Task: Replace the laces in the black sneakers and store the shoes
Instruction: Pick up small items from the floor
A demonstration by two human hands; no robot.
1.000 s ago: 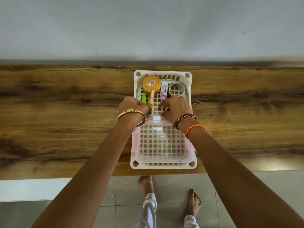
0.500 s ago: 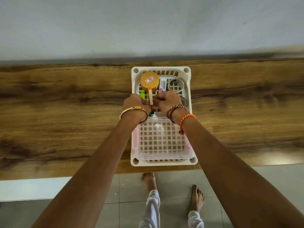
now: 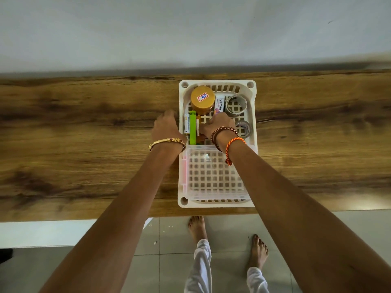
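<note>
Wooden surface (image 3: 84,144) carries my basket (image 3: 252,123); left hand (image 3: 167,127) steadies its rim, grip unclear, while right hand (image 3: 218,127) rummages inside, its grip hidden.

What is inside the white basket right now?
In the white basket: orange-lidded jar, Camlin tube, two tape rolls, battery, green clip, clear box. The right hand covers whatever lies beneath it.

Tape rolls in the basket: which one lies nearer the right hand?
The darker roll in the white basket, just right of the right hand. The paler, wider roll sits farther back, beside the Camlin box.
</note>
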